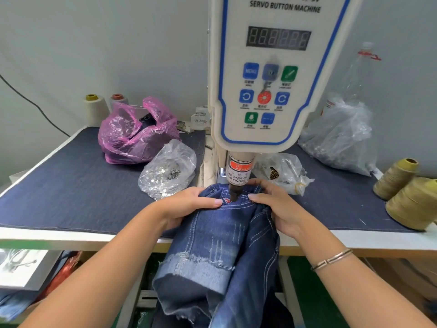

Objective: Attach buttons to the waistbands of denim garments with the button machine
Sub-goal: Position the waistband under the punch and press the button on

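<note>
A pair of dark denim shorts [220, 235] hangs over the table's front edge, its waistband [236, 202] lying under the button machine's punch [234, 190]. The white servo button machine [274, 74] towers over it. My left hand [189, 204] grips the waistband left of the punch, thumb on top. My right hand [274, 204] grips the bunched waistband on the right, thumb pointing toward the punch. A red mark shows on the waistband beside the punch tip.
A clear bag of silver buttons [169, 170] and a pink bag [137, 133] sit left of the machine. Clear bags [340, 138] lie to the right, with olive thread cones [411, 197] at the right edge. Denim-covered table [78, 185].
</note>
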Demonstrator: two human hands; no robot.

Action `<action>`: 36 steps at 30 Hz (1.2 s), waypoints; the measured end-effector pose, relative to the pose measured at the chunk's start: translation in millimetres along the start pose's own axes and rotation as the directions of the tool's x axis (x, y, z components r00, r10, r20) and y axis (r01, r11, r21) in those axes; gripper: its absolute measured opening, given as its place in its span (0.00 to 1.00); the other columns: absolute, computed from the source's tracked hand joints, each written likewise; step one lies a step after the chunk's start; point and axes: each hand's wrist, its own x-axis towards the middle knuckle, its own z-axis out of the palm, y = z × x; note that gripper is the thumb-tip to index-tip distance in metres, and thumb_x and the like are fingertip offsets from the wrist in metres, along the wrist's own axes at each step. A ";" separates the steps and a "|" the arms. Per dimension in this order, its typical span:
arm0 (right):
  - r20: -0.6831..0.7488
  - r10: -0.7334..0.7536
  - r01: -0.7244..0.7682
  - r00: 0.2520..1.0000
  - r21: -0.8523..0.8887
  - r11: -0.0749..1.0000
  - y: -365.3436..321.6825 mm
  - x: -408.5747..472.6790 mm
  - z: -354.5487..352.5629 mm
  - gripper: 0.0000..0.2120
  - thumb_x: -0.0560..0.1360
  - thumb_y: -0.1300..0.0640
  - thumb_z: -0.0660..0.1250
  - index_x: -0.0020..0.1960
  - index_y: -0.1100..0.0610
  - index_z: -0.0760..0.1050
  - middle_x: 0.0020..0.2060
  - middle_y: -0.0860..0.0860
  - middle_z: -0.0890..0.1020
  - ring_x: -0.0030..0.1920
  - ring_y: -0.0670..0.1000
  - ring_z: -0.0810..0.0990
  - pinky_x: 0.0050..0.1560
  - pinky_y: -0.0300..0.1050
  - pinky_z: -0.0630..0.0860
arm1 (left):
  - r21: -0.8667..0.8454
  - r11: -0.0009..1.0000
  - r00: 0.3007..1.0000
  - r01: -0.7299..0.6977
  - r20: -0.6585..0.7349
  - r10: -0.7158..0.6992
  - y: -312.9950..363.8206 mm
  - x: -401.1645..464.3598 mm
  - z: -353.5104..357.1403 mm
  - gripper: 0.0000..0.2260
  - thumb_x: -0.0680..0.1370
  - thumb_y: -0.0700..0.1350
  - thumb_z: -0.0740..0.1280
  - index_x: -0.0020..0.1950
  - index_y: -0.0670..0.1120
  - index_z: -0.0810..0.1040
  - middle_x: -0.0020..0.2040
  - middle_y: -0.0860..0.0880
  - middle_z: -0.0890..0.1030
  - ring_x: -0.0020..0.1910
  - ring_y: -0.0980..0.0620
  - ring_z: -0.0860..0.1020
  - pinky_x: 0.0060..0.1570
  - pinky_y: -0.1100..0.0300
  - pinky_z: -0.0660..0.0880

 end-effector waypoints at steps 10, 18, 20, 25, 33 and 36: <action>0.058 0.006 -0.007 0.998 0.027 1.000 6.0 1.5 -14.9 0.19 0.77 0.60 0.66 0.67 0.53 0.72 0.59 0.56 0.82 0.58 0.54 0.81 0.58 0.49 0.78 | -0.048 0.999 0.993 -0.006 0.121 0.011 -6.8 -2.0 -2.8 0.24 0.63 0.47 0.74 0.57 0.40 0.78 0.51 0.42 0.83 0.49 0.46 0.82 0.52 0.54 0.79; 0.238 0.037 -0.012 0.971 -0.108 0.994 0.4 -2.7 -22.8 0.25 0.73 0.68 0.69 0.68 0.52 0.72 0.62 0.52 0.80 0.61 0.52 0.79 0.56 0.42 0.78 | -0.077 0.995 0.990 -0.061 0.121 0.070 -9.8 4.0 -1.9 0.23 0.68 0.49 0.74 0.61 0.43 0.79 0.61 0.38 0.80 0.60 0.40 0.78 0.65 0.45 0.70; 0.144 -0.023 0.036 0.989 -0.094 0.995 4.7 1.4 -21.2 0.24 0.73 0.67 0.68 0.67 0.52 0.73 0.61 0.52 0.80 0.59 0.51 0.81 0.53 0.41 0.79 | -0.104 0.992 0.990 -0.065 0.116 0.077 -10.5 6.2 -1.8 0.25 0.67 0.48 0.74 0.62 0.42 0.79 0.61 0.38 0.80 0.59 0.41 0.78 0.65 0.45 0.70; 0.036 -0.099 0.097 0.994 0.048 0.994 12.2 7.9 -21.2 0.24 0.74 0.65 0.68 0.67 0.48 0.73 0.61 0.55 0.80 0.57 0.55 0.82 0.48 0.42 0.80 | -0.149 0.985 0.990 -0.091 0.089 0.106 -7.3 6.4 2.3 0.28 0.66 0.48 0.74 0.64 0.41 0.77 0.60 0.39 0.81 0.57 0.43 0.80 0.57 0.53 0.76; -0.002 -0.178 0.178 0.984 0.043 0.983 22.9 9.3 -22.0 0.24 0.73 0.64 0.69 0.65 0.45 0.75 0.62 0.46 0.78 0.56 0.46 0.82 0.47 0.37 0.79 | -0.189 0.973 0.985 -0.129 0.089 0.148 -11.6 5.0 6.0 0.22 0.70 0.45 0.72 0.64 0.42 0.78 0.60 0.40 0.81 0.56 0.45 0.81 0.52 0.58 0.78; -0.012 -0.201 0.201 0.980 0.013 0.979 24.6 10.8 -20.5 0.23 0.74 0.65 0.68 0.64 0.45 0.75 0.63 0.48 0.77 0.56 0.45 0.81 0.47 0.36 0.78 | -0.244 0.958 0.979 -0.148 0.101 0.177 -14.7 5.2 5.8 0.22 0.70 0.44 0.72 0.63 0.43 0.79 0.60 0.40 0.81 0.56 0.45 0.81 0.52 0.57 0.78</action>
